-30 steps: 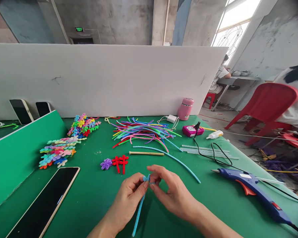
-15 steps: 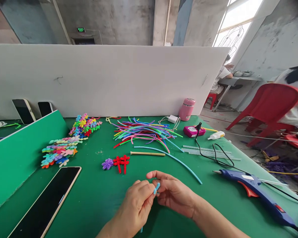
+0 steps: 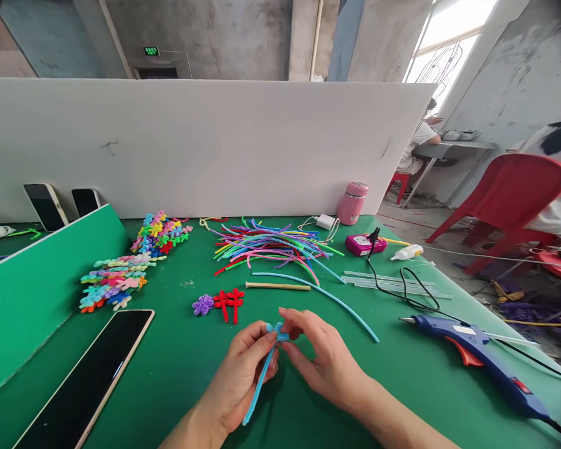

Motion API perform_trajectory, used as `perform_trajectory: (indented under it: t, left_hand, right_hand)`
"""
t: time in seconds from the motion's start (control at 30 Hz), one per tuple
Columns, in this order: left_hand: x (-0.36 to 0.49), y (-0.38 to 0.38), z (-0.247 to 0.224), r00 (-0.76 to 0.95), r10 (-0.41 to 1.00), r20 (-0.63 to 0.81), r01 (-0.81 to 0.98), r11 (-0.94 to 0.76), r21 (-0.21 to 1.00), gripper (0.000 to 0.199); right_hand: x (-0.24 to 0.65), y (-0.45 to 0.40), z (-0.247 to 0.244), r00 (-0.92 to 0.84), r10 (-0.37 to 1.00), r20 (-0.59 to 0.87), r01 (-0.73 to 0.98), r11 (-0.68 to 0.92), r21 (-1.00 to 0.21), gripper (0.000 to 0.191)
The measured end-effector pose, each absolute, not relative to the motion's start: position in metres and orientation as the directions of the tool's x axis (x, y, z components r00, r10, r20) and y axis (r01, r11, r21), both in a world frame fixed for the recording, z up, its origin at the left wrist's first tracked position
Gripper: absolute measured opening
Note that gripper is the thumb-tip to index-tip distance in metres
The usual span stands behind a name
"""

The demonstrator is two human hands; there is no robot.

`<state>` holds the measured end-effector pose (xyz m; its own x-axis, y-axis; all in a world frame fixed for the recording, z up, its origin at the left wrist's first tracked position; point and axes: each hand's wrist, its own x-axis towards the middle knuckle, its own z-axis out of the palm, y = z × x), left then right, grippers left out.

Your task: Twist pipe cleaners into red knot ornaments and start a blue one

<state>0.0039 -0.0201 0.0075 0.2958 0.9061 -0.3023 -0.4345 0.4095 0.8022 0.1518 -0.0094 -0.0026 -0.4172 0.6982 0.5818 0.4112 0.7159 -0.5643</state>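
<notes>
My left hand (image 3: 243,368) and my right hand (image 3: 318,358) meet low in the middle of the green table (image 3: 177,368), both pinching a light blue pipe cleaner (image 3: 260,383). Its top end is bent into small loops between my fingertips, and its long tail runs down past my left palm. Just beyond my hands lie a purple pipe-cleaner flower (image 3: 202,305) and two red ones (image 3: 229,302). A second light blue pipe cleaner (image 3: 327,294) lies loose to the right of them.
A heap of coloured pipe cleaners (image 3: 271,246) lies farther back, finished flowers (image 3: 121,277) at left, a phone (image 3: 81,380) at lower left. A blue glue gun (image 3: 477,358), glue sticks (image 3: 388,282), pink bottle (image 3: 350,202) and red chair (image 3: 509,199) are at right. A white board (image 3: 206,143) closes the back.
My hands turned the pipe cleaner: half a second ago my left hand hid most of the tail, now the tail shows again below it and the looped end sits between my fingertips.
</notes>
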Motion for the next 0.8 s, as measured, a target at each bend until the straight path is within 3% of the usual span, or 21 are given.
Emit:
perform_trajectory:
  t: [0.13,0.27,0.37,0.43,0.5,0.6,0.7,0.8]
  left_hand:
    - [0.002,-0.02,0.008,0.366,0.886,-0.284,-0.443,0.434,0.784,0.017]
    - [0.003,-0.02,0.009,0.378,0.883,-0.279,-0.433,0.435,0.79,0.015]
    - [0.005,-0.022,0.008,0.371,0.892,-0.26,-0.403,0.406,0.82,0.016]
    - [0.006,-0.023,0.007,0.333,0.91,-0.247,-0.371,0.367,0.853,0.018]
    - [0.007,-0.024,0.006,0.284,0.933,-0.22,-0.304,0.305,0.902,0.021]
    - [0.007,-0.026,0.009,0.242,0.961,-0.133,-0.103,0.161,0.981,0.025]
    - [0.007,-0.028,0.014,0.246,0.969,-0.019,0.081,-0.001,0.997,0.029]
    - [0.007,-0.027,0.013,0.255,0.967,-0.004,0.096,-0.021,0.995,0.029]
  right_hand:
    - [0.154,-0.007,0.0,-0.476,0.602,0.641,0.47,0.79,-0.394,0.042]
    - [0.156,-0.006,0.004,-0.528,0.543,0.653,0.461,0.829,-0.317,0.043]
    - [0.154,-0.008,0.004,-0.526,0.545,0.653,0.428,0.833,-0.35,0.04]
    - [0.152,-0.011,0.003,-0.46,0.62,0.636,0.39,0.784,-0.482,0.039]
    - [0.148,-0.014,0.004,-0.353,0.767,0.535,0.306,0.635,-0.709,0.037]
    - [0.142,-0.017,0.006,-0.251,0.944,0.213,0.015,0.223,-0.975,0.034]
    - [0.14,-0.017,0.01,-0.29,0.952,-0.101,-0.255,-0.178,-0.951,0.039]
    - [0.142,-0.015,0.012,-0.351,0.907,-0.231,-0.324,-0.349,-0.879,0.042]
